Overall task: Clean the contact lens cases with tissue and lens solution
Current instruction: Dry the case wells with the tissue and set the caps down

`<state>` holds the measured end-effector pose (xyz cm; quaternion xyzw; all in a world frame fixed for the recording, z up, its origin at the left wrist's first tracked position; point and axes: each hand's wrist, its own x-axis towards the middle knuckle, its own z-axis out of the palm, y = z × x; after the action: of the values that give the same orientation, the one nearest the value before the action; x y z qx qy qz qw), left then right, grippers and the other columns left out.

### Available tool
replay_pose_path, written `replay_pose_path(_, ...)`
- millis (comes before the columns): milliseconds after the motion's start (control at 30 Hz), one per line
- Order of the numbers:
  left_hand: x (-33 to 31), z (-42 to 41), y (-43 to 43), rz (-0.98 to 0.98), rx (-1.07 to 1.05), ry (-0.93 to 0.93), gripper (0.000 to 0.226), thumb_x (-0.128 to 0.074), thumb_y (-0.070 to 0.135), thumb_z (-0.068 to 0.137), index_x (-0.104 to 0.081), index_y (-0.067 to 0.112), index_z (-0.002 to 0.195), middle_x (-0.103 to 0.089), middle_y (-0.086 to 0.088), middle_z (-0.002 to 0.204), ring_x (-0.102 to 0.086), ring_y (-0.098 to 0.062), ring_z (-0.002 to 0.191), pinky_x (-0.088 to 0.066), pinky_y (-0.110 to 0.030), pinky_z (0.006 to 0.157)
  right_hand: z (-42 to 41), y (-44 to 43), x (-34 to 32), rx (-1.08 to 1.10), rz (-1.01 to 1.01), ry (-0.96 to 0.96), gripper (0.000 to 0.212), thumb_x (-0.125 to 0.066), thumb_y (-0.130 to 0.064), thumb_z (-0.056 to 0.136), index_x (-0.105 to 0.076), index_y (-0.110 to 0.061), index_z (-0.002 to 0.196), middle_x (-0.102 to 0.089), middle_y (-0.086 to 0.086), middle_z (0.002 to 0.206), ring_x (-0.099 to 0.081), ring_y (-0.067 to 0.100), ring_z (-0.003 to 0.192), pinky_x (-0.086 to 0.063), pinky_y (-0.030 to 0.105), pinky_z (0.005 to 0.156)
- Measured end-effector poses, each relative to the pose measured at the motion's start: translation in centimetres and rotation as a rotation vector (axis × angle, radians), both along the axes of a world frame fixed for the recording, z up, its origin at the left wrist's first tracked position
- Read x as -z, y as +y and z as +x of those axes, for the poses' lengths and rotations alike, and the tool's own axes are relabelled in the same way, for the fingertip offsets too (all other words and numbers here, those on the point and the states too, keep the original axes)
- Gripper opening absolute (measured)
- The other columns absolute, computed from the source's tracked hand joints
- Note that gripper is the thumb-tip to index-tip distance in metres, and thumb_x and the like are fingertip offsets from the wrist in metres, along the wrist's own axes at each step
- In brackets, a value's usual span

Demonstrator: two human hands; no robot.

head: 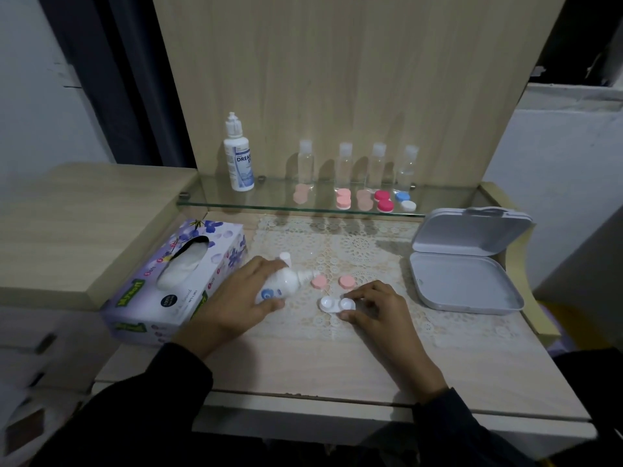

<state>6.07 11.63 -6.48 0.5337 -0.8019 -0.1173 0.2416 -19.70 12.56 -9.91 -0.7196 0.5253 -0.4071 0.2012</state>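
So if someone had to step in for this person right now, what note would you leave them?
Left hand grips the small solution bottle, tipped with its nozzle toward the white case.
Right hand holds that case at its right well, on the lace mat.
Done: the two pink caps are off, lying just behind it.
Tissue box sits at the left; no tissue in hand.
Left: rinse, wipe, recap, then probably the five cases on the glass shelf.

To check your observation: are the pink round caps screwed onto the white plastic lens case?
No, both pink round caps lie on the lace mat beyond the open white plastic lens case.
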Motion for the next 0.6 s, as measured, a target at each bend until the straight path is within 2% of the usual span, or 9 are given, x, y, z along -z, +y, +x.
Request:
replay_pose_path(67,-0.3,-0.1,0.1,0.031,0.06,-0.142,0.059,-0.064,0.037,0.083,-0.039,0.029,0.135,-0.043,0.009,0.121,-0.048,-0.013,0.108,-0.042,-0.033,0.088,0.0,0.0,0.1,-0.001,-0.006,0.001,0.021,-0.079,-0.024,0.071,-0.073,-0.022,0.091,-0.06,-0.01,0.089,-0.053,0.006,0.091,-0.042,0.025,0.074)
replay_pose_path(200,-0.6,-0.9,0.1,0.047,0.09,-0.323,0.061,-0.063,0.039,0.084,-0.034,0.033,0.138,-0.039,0.01,0.121,-0.044,-0.01,0.108,-0.035,-0.023,0.082,0.0,-0.1,0.2,-0.004,-0.006,0.012,0.022,-0.079,-0.024,0.071,-0.074,-0.022,0.093,-0.06,-0.011,0.089,-0.053,0.005,0.091,-0.042,0.025,0.074)
replay_pose_path(267,-0.9,-1.1,0.1,0.036,0.09,-0.352,0.062,-0.064,0.038,0.084,-0.034,0.032,0.138,-0.04,0.008,0.122,-0.044,-0.012,0.109,-0.033,-0.022,0.081,0.0,-0.2,0.2,0.0,-0.006,0.011,0.023,-0.08,-0.024,0.071,-0.074,-0.022,0.093,-0.06,-0.01,0.089,-0.053,0.005,0.09,-0.042,0.024,0.073)
replay_pose_path(467,-1.8,-1.2,0.1,-0.02,0.093,-0.397,0.061,-0.063,0.035,0.085,-0.036,0.027,0.139,-0.042,0.003,0.126,-0.044,-0.017,0.112,-0.036,-0.027,0.092,0.0,-0.2,0.3,0.005,-0.009,0.012,0.023,-0.079,-0.025,0.071,-0.074,-0.021,0.093,-0.06,-0.009,0.09,-0.053,0.007,0.091,-0.041,0.024,0.073)
replay_pose_path(600,-2.3,-1.2,0.2,-0.049,0.107,-0.456,0.06,-0.063,0.036,0.084,-0.038,0.026,0.138,-0.045,0.002,0.126,-0.044,-0.017,0.111,-0.036,-0.027,0.09,0.0,-0.2,0.3,0.003,-0.002,0.012,0.023,-0.08,-0.025,0.071,-0.074,-0.021,0.093,-0.06,-0.008,0.09,-0.053,0.009,0.091,-0.041,0.025,0.074)
